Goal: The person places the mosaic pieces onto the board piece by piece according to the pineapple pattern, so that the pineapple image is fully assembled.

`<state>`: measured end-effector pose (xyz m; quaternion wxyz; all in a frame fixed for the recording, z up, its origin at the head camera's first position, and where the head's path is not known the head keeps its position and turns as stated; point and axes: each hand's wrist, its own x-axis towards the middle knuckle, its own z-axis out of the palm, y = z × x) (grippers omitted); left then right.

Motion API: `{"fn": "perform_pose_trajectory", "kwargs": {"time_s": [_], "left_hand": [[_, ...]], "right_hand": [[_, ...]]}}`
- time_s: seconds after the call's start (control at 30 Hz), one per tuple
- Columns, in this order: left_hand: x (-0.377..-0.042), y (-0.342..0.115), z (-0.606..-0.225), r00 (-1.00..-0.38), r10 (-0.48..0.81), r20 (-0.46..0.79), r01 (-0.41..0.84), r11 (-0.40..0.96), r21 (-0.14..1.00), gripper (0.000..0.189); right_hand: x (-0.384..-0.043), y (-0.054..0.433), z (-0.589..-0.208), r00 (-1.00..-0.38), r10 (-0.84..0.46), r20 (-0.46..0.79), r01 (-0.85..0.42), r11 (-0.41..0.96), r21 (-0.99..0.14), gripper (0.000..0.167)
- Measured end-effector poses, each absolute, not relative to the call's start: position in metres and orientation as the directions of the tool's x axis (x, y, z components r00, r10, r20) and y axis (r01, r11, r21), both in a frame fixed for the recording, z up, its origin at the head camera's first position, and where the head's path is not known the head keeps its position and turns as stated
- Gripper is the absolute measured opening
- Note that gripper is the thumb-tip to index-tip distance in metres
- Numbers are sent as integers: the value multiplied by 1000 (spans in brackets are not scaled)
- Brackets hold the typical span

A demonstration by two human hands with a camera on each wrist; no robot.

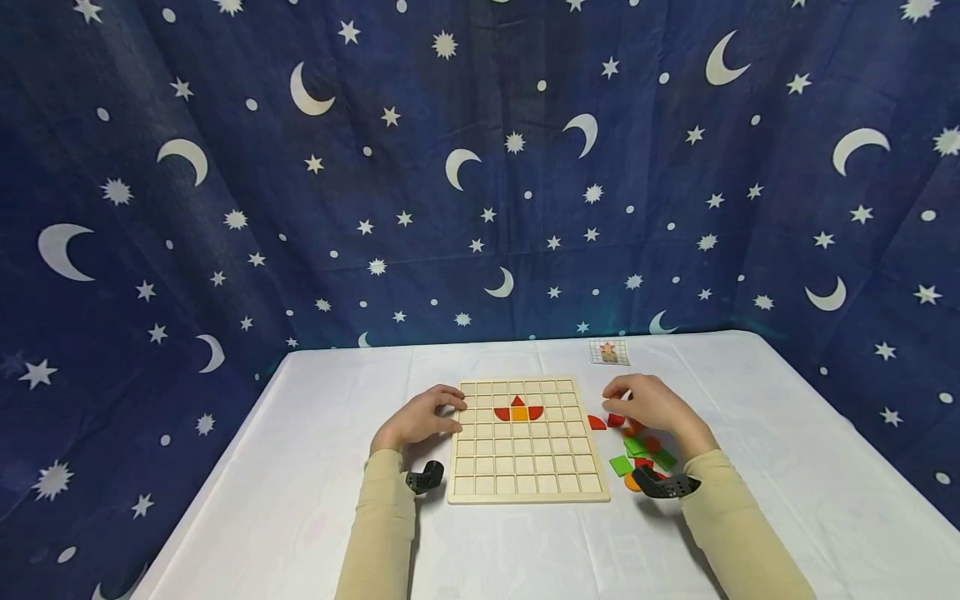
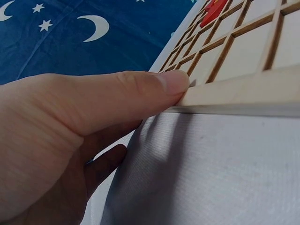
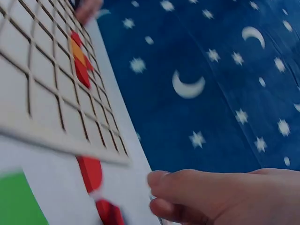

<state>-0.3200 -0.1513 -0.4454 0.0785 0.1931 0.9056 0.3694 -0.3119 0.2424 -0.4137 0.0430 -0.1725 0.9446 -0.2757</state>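
A square wooden grid board [image 1: 525, 498] lies on the white table. Several of its cells hold pieces: an orange square [image 1: 520, 413], a red triangle [image 1: 517, 401] above it and red quarter-circles [image 1: 536, 412] on either side. My left hand [image 1: 422, 417] rests at the board's left edge; its thumb [image 2: 136, 91] touches the rim in the left wrist view. Over the loose pieces right of the board hovers my right hand [image 1: 651, 402], fingers loosely bent, with nothing visible between them. Closest to it are two red quarter-circles [image 1: 596, 422]. Its palm side is hidden.
Several green pieces [image 1: 621, 466], red ones and an orange round piece [image 1: 632, 482] lie in a pile beneath the right wrist. A printed card [image 1: 609, 351] with a gridded picture lies at the table's back edge. A blue star-and-moon curtain [image 1: 480, 208] hangs behind.
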Motion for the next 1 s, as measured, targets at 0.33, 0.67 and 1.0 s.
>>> {"fn": "perform_pose_trajectory", "kwargs": {"time_s": [0.33, 0.67, 1.0], "left_hand": [[-320, -151, -446, -910, 414, -3, 299, 663, 686, 34], [-319, -150, -445, -917, 398, -9, 278, 657, 701, 34], [-320, -151, -446, -921, 391, -8, 271, 652, 708, 33]], "right_hand": [[-309, 279, -417, -934, -329, -136, -223, 839, -497, 27], [-308, 289, -424, -916, -362, -172, -225, 820, -526, 27], [-309, 291, -430, -917, -366, -160, -227, 807, -545, 24]]}}
